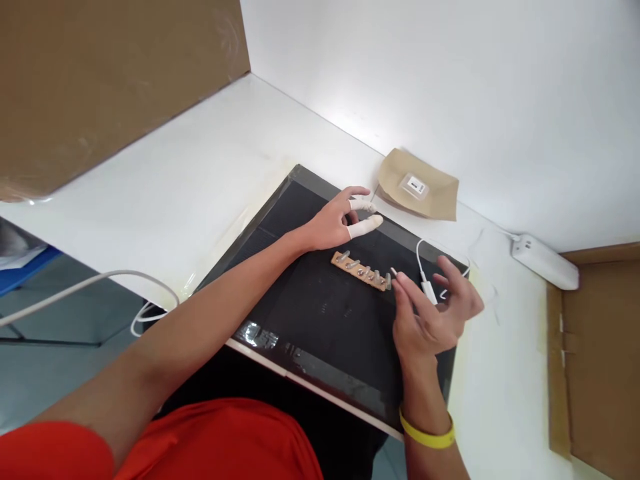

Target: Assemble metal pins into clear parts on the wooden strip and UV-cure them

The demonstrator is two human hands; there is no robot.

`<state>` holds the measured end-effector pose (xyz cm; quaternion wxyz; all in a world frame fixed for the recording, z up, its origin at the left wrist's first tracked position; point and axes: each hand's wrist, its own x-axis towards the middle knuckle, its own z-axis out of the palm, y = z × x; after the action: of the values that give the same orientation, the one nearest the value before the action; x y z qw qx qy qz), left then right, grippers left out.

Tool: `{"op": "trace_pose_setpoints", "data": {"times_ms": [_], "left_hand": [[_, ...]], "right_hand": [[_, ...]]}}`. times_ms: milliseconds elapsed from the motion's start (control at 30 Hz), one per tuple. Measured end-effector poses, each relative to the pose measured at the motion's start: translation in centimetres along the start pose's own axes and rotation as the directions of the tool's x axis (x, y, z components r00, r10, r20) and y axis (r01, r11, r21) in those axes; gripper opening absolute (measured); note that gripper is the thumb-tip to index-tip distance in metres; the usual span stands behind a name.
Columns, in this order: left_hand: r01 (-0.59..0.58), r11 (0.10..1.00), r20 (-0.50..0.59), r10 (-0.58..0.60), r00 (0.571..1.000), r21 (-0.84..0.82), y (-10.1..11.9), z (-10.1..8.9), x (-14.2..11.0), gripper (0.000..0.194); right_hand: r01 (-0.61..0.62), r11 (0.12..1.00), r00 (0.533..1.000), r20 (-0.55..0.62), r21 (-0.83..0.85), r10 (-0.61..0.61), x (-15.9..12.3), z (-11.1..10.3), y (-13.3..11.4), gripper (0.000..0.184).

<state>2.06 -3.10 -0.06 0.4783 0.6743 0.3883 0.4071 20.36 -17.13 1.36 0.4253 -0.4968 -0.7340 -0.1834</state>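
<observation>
A small tan strip [375, 285] with several short, greyish pegs standing along it lies on the black mat [310, 317]. Just beyond the strip, my left hand [333, 223] hovers over the mat with fingers apart and nothing in them. White finger covers wrap two of its fingers. At the strip's right end, my right hand [433, 310] pinches a small, thin, pale piece [393, 272] between thumb and forefinger. Most of that piece is hidden by the fingertips, so its kind does not show. The other right fingers are loosely curled.
Behind the mat stands a brown paper tray [440, 193] holding a small clear labelled packet [415, 185]. A white cable [425, 283] lies right of the strip. Farther right are a white power strip [545, 260] and a cardboard box [600, 360]. Cardboard [115, 80] rises at left.
</observation>
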Motion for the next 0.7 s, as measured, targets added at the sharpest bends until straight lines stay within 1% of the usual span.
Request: {"op": "trace_pose_setpoints", "data": {"times_ms": [33, 67, 133, 167, 200, 233, 300, 333, 367, 400, 433, 467, 500, 567, 633, 700], "left_hand": [[-0.005, 1.000, 0.000, 0.005, 1.000, -0.002, 0.0, 0.0, 0.0, 0.047], [-0.012, 1.000, 0.000, 0.012, 1.000, -0.003, 0.0, 0.0, 0.0, 0.045], [-0.022, 1.000, 0.000, 0.022, 1.000, 0.002, 0.0, 0.0, 0.0, 0.042], [-0.021, 1.000, 0.002, 0.021, 1.000, 0.002, 0.0, -0.1, 0.0, 0.043], [-0.016, 1.000, 0.005, 0.016, 1.000, 0.000, 0.0, -0.1, 0.0, 0.043], [-0.012, 1.000, 0.009, 0.012, 1.000, -0.002, 0.0, -0.1, 0.0, 0.043], [-0.009, 1.000, 0.011, 0.009, 1.000, -0.003, 0.1, -0.1, 0.0, 0.043], [-0.010, 1.000, 0.010, 0.010, 1.000, 0.000, 0.1, 0.0, 0.0, 0.043], [-0.013, 1.000, 0.009, 0.013, 1.000, 0.004, 0.1, 0.0, 0.0, 0.043], [-0.017, 1.000, 0.008, 0.017, 1.000, 0.008, 0.1, 0.0, 0.1, 0.042], [-0.022, 1.000, 0.008, 0.022, 1.000, 0.009, 0.1, 0.0, 0.1, 0.042], [-0.026, 1.000, 0.009, 0.026, 1.000, 0.008, 0.1, 0.0, 0.1, 0.041], [-0.029, 1.000, 0.010, 0.029, 1.000, 0.006, 0.1, 0.0, 0.1, 0.041], [-0.033, 0.999, 0.007, 0.033, 0.999, 0.005, 0.0, 0.0, 0.1, 0.040], [-0.034, 0.999, 0.006, 0.034, 0.999, 0.003, 0.0, 0.0, 0.0, 0.040], [-0.035, 0.999, 0.011, 0.035, 0.999, 0.005, 0.0, 0.0, 0.0, 0.038]], "right_hand": [[0.005, 1.000, 1.000, 0.013, 0.008, -0.005, -0.1, 0.0, -0.1, 0.037], [0.039, 0.999, 0.997, 0.062, 0.033, -0.041, -0.3, 0.1, -0.4, 0.035], [0.131, 0.982, 0.972, 0.179, 0.137, -0.155, -0.7, 0.2, -1.5, 0.032], [0.167, 0.970, 0.957, 0.207, 0.177, -0.203, -0.7, 0.2, -1.9, 0.034], [0.170, 0.968, 0.958, 0.201, 0.183, -0.206, -0.8, 0.2, -2.0, 0.036], [0.152, 0.975, 0.967, 0.178, 0.162, -0.181, -0.7, 0.2, -1.7, 0.039], [0.055, 0.995, 0.994, 0.091, 0.080, -0.063, -0.4, 0.0, -0.5, 0.045], [0.015, 0.998, 0.999, 0.047, 0.054, -0.018, -0.2, -0.1, 0.2, 0.046], [-0.022, 0.999, 1.000, 0.020, 0.044, 0.021, -0.1, -0.2, 0.6, 0.047], [-0.034, 0.998, 0.999, 0.026, 0.043, 0.033, -0.1, -0.3, 0.6, 0.045], [-0.026, 0.998, 0.998, 0.053, 0.058, 0.023, -0.2, -0.2, 0.3, 0.041], [0.005, 0.997, 0.994, 0.108, 0.081, -0.014, -0.4, -0.2, -0.3, 0.036], [0.049, 0.991, 0.984, 0.163, 0.123, -0.069, -0.5, -0.1, -1.2, 0.031], [0.134, 0.969, 0.957, 0.228, 0.208, -0.182, -0.8, 0.2, -2.7, 0.031], [0.138, 0.968, 0.961, 0.210, 0.209, -0.182, -0.8, 0.3, -2.9, 0.036], [0.078, 0.988, 0.985, 0.145, 0.130, -0.097, -0.6, 0.1, -1.7, 0.042]]}}
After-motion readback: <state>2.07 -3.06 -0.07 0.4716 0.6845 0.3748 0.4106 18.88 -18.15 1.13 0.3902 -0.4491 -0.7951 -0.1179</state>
